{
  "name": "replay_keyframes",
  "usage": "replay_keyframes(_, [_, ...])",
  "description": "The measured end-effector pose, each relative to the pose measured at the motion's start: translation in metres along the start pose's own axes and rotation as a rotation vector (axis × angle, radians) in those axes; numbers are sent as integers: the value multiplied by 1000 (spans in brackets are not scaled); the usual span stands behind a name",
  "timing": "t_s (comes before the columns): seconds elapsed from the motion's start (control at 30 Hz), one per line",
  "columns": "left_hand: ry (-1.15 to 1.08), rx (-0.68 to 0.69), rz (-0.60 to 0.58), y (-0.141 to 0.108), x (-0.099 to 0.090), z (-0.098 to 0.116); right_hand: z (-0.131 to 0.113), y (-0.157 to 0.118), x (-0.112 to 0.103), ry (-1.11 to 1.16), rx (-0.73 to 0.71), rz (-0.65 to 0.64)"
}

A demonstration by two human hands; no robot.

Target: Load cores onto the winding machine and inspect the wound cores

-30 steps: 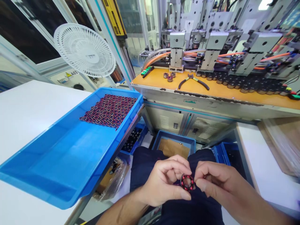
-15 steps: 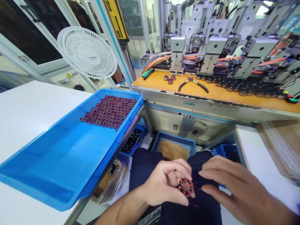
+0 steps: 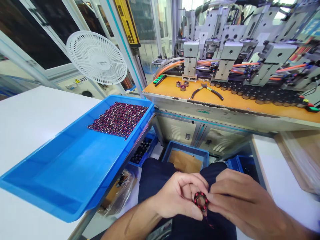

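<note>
My left hand (image 3: 181,198) holds a small motor stator (image 3: 201,201), a ring with red wire coils around an open middle, between thumb and fingers above my lap. The ring's open face is turned up toward me. Against its right edge, my right hand (image 3: 240,200) has thumb and fingertips pinched together. Whatever lies between those fingertips is hidden. Thin dark red wire ends (image 3: 209,224) hang below the stator.
On my left, a long blue tray (image 3: 75,166) carries many stators (image 3: 120,118) at its far end. Pliers (image 3: 207,90), a few stators (image 3: 182,87) and rows of dark cylindrical parts (image 3: 260,95) lie on the orange bench (image 3: 170,90) under a machine. A blue bin (image 3: 207,156) stands beyond my knees.
My right hand has moved left to the stator, and its spread fingers have closed at the ring's edge. The left hand keeps its hold, with the stator shifted slightly right.
</note>
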State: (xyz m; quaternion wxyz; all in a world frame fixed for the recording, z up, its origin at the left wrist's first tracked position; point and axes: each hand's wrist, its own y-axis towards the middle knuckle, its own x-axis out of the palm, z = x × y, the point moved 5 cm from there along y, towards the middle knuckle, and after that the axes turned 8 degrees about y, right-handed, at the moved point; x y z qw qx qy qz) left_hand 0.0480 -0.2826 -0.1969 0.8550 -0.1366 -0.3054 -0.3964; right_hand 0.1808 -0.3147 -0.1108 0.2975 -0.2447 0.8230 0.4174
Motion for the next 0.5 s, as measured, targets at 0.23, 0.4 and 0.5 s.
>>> replay_keyframes(0.23, [193, 226, 65, -1, 0, 11, 4, 0, -1, 50, 93, 187])
replay_keyframes(0.4, [522, 482, 219, -6, -5, 19, 4, -9, 9, 82, 234, 260])
replay_keyframes(0.5, [617, 430, 232, -11, -3, 18, 12, -3, 20, 34, 299, 280])
